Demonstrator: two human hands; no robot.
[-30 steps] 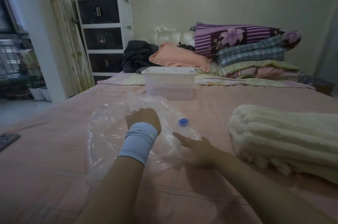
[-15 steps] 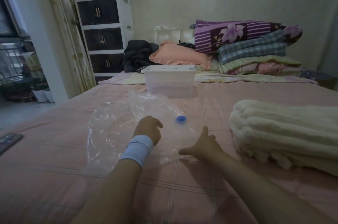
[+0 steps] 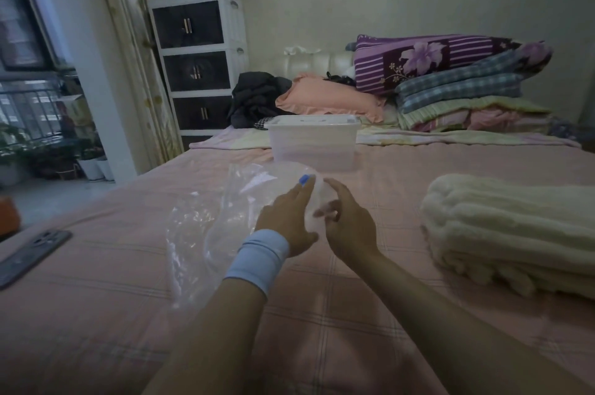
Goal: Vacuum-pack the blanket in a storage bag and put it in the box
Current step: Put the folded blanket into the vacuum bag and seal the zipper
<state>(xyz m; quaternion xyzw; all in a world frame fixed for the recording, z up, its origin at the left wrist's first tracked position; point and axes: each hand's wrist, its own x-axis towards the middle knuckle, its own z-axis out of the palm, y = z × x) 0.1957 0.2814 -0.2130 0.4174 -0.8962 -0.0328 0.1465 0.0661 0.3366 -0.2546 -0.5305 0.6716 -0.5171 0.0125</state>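
Head view suggests opening the storage bag (image 3: 206,227). Left hand (image 3: 286,217) fingers press it, straight; right hand (image 3: 351,228) fingers curl, grip unclear. Next, probably fetch the blanket (image 3: 515,233) at 3 o'clock.

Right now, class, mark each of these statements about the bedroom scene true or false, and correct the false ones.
1. The cream blanket is already inside the storage bag. False: the blanket lies folded on the bed, to the right of the bag and outside it.
2. The plastic box has its lid on. True.
3. The light blue wristband is on the person's right wrist. False: it is on the left wrist.
4. The valve cap on the storage bag is blue. True.
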